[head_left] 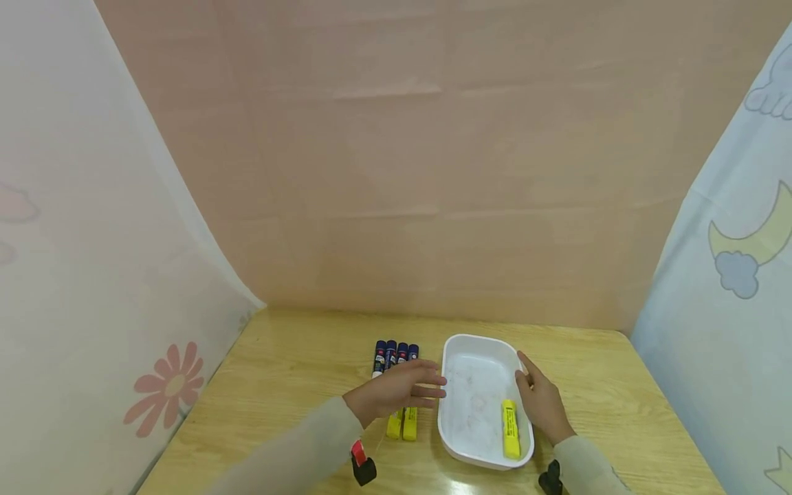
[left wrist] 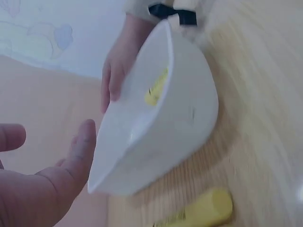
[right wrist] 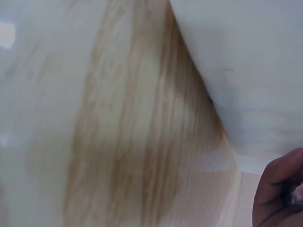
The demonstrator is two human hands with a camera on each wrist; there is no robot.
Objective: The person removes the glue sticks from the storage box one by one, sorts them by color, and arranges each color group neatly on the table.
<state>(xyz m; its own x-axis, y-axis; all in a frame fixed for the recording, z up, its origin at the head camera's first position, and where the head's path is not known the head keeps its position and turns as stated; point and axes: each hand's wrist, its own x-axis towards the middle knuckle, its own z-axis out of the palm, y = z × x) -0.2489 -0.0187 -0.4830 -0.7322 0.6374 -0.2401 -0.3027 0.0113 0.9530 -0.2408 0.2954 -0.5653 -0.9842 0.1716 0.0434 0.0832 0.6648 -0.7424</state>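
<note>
A white plastic tray (head_left: 473, 450) stands on the table with one yellow highlighter (head_left: 511, 430) lying inside along its right side. My right hand (head_left: 544, 405) grips the tray's right rim, thumb at the inner edge and fingers along the outside. My left hand (head_left: 402, 386) reaches to the left rim with its fingers extended and spread, holding nothing. Partly hidden beneath that hand are several dark-blue-capped glue sticks (head_left: 391, 354) in a row. Yellow highlighters (head_left: 410, 423) lie just below them, and in the left wrist view a yellow highlighter (left wrist: 203, 208) lies beside the tray.
The wooden table (head_left: 278, 385) ends at a tan backdrop cloth (head_left: 433, 206). Printed curtains hang on both sides, one with a pink flower (head_left: 167, 388) at left and one with a yellow moon (head_left: 751, 234) at right.
</note>
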